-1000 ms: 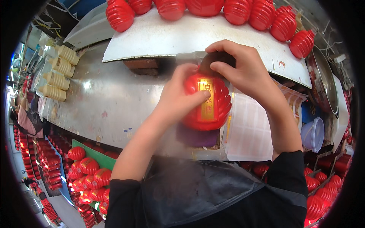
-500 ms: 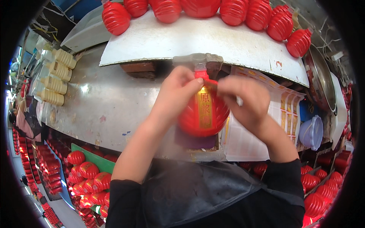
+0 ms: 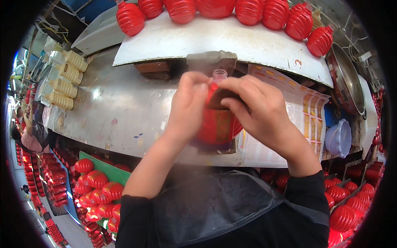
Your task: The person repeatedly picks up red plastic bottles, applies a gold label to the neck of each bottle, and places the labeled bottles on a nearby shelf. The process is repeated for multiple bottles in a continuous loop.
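A round red bottle (image 3: pixel 207 129) with a clear open neck stands at the middle of the metal table. A gold label (image 3: pixel 223 126) runs down its front. My left hand (image 3: pixel 187 103) is closed at the bottle's left shoulder, thumb and fingers against it just below the neck. With my right hand (image 3: pixel 260 103) I pinch a dark brown flat piece (image 3: pixel 220 99) between thumb and fingers. That piece lies against the upper front of the bottle and hides the label's top. Its exact kind does not show.
A white sheet of gold labels (image 3: pixel 285 138) lies to the right. Beyond, a white board (image 3: pixel 223 39) bears several red bottles (image 3: pixel 130 20). Cream bottles (image 3: pixel 64 85) line the left end. A lavender bucket (image 3: pixel 338 138) and steel basin (image 3: pixel 349 78) stand at right. Red bottles fill a green-sided bin (image 3: pixel 113 177).
My right hand has shifted inward and now presses the brown piece over the bottle's upper front, covering part of the label. My left hand has moved slightly lower and left.
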`<state>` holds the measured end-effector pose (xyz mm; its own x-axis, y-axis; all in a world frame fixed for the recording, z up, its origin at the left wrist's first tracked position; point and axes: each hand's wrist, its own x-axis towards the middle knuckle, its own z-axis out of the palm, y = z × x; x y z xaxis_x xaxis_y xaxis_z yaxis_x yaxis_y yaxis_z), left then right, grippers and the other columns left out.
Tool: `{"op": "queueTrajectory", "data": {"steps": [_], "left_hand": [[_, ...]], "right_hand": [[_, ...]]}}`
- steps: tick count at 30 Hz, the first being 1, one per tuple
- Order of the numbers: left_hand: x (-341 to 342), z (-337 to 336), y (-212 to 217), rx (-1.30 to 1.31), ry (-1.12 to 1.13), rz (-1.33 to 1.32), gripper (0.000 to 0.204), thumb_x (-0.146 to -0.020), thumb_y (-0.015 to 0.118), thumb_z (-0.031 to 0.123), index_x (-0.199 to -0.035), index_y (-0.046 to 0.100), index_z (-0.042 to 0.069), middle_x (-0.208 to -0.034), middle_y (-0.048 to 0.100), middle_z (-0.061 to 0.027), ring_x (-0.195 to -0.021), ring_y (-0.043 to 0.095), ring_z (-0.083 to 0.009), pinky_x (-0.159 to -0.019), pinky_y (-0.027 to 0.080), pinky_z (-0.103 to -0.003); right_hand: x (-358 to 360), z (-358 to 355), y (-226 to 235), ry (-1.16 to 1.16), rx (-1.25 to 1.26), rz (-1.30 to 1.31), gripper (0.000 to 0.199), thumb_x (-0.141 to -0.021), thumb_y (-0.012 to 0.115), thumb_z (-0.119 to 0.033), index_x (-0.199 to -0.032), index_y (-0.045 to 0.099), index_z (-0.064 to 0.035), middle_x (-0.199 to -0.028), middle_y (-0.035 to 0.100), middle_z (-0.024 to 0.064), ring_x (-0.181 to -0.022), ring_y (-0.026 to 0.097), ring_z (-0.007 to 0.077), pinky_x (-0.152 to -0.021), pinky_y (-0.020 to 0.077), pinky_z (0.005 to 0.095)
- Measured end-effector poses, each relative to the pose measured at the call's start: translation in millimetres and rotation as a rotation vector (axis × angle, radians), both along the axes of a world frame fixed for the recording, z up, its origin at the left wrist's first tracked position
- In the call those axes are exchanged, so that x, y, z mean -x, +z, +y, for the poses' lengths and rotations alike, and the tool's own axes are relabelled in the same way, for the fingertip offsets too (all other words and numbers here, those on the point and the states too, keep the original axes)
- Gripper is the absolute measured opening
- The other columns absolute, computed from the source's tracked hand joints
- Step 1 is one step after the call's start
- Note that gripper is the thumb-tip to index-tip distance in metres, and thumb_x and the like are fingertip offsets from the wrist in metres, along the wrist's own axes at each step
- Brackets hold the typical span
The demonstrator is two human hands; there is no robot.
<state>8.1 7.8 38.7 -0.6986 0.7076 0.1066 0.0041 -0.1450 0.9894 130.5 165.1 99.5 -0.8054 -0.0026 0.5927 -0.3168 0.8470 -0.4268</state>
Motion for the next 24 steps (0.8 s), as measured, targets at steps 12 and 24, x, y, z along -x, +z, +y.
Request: {"op": "queueTrajectory", "data": {"steps": [12,24], "left_hand": [[9,15,0,0.082,0.015,0.039,0.035,-0.098,0.069,0.005,-0.124,0.046,0.004,-0.113,0.066,-0.0078,-0.104,0.061,-0.0102,-0.093,0.051,-0.026],[38,31,-12,0.234,-0.030,-0.115,0.017,-0.109,0.061,0.020,-0.110,0.055,0.005,-0.098,0.060,0.0008,-0.089,0.054,-0.0045,-0.082,0.049,-0.023]], "right_hand": [[2,26,-27,-0.048,-0.014,0.169,0.032,-0.077,0.080,0.007,-0.105,0.072,-0.0042,-0.099,0.076,0.0127,-0.090,0.076,0.0289,-0.077,0.0604,0.0346],[-37,-3,-55,0.046,0.024,0.226,0.026,-0.073,0.076,0.000,-0.099,0.074,-0.0049,-0.102,0.078,0.0094,-0.089,0.075,0.0249,-0.069,0.0585,0.0354]]}}
